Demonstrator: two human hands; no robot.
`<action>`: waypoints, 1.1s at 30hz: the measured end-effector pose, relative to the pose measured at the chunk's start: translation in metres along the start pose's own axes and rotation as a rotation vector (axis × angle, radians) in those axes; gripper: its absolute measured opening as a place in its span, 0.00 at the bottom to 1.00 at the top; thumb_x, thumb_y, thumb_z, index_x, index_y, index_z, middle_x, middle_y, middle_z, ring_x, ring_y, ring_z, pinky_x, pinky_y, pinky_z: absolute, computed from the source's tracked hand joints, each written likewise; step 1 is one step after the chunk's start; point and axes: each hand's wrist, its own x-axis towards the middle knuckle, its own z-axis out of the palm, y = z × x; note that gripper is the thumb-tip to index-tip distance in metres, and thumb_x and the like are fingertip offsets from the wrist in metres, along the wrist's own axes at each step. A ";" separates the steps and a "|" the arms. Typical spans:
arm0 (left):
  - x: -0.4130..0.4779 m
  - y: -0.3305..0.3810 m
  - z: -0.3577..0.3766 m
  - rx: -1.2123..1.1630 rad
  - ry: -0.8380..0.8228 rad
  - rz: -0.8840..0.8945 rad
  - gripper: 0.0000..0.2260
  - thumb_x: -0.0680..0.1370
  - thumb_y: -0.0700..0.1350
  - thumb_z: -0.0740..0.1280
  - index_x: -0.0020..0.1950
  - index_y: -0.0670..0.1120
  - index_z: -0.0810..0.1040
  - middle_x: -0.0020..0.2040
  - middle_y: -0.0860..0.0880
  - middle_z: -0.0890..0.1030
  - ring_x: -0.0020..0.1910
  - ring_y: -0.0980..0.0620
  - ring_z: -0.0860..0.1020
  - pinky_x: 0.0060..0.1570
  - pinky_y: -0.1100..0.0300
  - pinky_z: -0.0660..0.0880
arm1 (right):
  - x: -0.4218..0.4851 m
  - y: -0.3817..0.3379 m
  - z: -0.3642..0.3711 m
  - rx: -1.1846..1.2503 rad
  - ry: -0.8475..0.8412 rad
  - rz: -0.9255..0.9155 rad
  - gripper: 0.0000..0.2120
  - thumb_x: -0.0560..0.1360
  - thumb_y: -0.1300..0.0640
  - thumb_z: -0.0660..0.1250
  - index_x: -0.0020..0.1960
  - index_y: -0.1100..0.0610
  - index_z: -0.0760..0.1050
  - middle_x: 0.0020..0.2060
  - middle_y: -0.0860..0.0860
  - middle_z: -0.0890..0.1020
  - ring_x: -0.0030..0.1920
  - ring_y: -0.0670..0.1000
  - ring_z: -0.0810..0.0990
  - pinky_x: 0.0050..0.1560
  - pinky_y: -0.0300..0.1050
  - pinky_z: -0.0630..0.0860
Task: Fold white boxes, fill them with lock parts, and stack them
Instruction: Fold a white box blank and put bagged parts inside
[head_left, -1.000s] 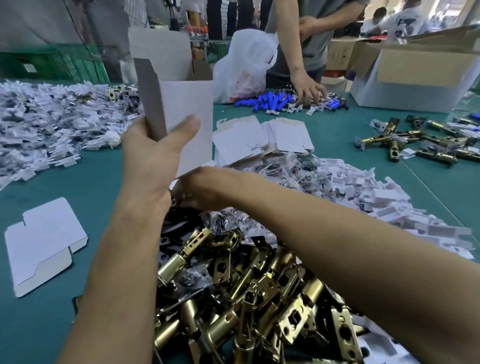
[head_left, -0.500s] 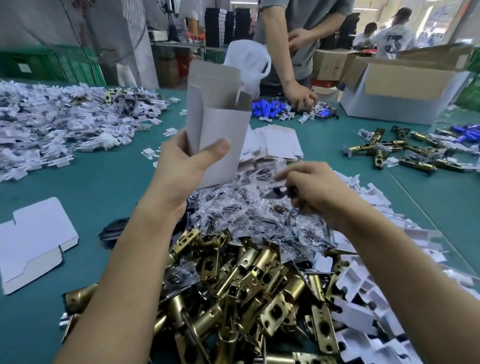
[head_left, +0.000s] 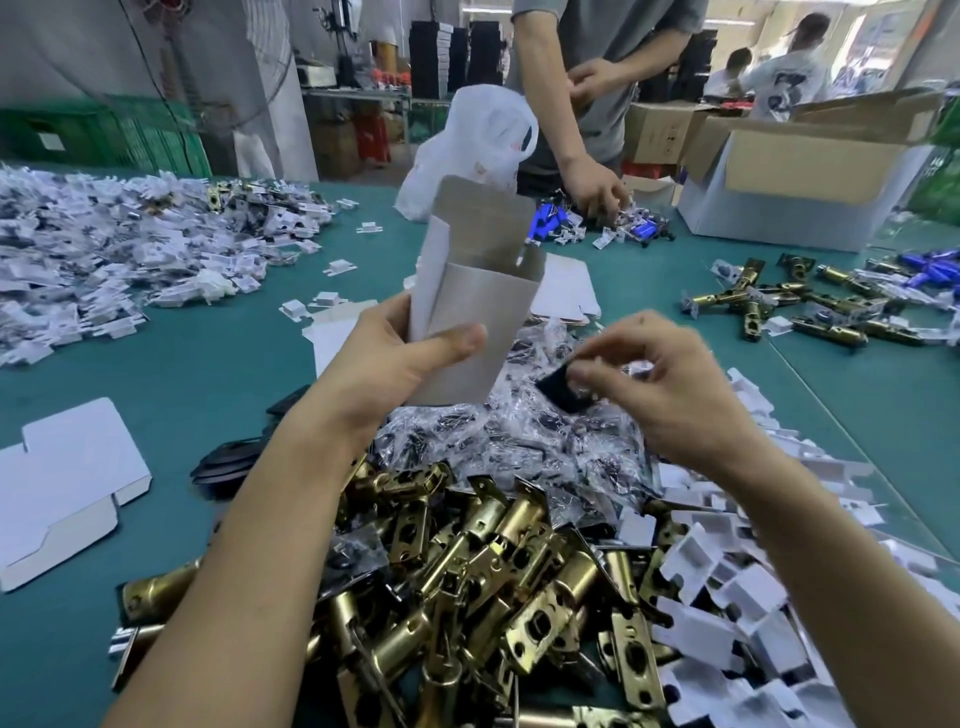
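An upright, open-topped white cardboard box (head_left: 467, 306) is gripped near its lower end by the left hand (head_left: 395, 358), the thumb laid across the front panel and the fingers curled behind. Just right of the box, one small flat black part (head_left: 563, 393) is pinched between the thumb and fingertips of the right hand (head_left: 660, 384). Below the box, brass latch bolts (head_left: 493, 571) are heaped, too many to be counted, with clear plastic packets (head_left: 519, 447) lying between. One unfolded white box blank (head_left: 62, 483) is laid flat well left of the box.
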 end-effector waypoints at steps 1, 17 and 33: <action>-0.001 -0.001 0.000 0.018 -0.035 -0.003 0.20 0.62 0.49 0.76 0.53 0.51 0.81 0.47 0.54 0.87 0.46 0.54 0.85 0.45 0.57 0.83 | 0.002 -0.007 -0.007 0.068 0.073 -0.076 0.09 0.75 0.60 0.70 0.45 0.46 0.77 0.43 0.43 0.80 0.43 0.38 0.79 0.44 0.31 0.76; -0.005 -0.002 0.004 0.082 -0.308 0.049 0.13 0.70 0.46 0.74 0.51 0.61 0.85 0.51 0.51 0.86 0.48 0.54 0.83 0.49 0.57 0.81 | 0.027 -0.074 -0.009 -0.238 0.205 -0.431 0.04 0.74 0.57 0.73 0.48 0.53 0.86 0.42 0.47 0.86 0.43 0.45 0.83 0.44 0.49 0.78; -0.005 -0.002 0.007 0.069 -0.293 0.122 0.13 0.70 0.42 0.74 0.53 0.53 0.82 0.47 0.53 0.86 0.46 0.56 0.83 0.48 0.60 0.80 | 0.030 -0.091 -0.015 -0.607 -0.005 -0.272 0.07 0.76 0.49 0.70 0.52 0.39 0.83 0.48 0.51 0.83 0.47 0.60 0.80 0.42 0.52 0.77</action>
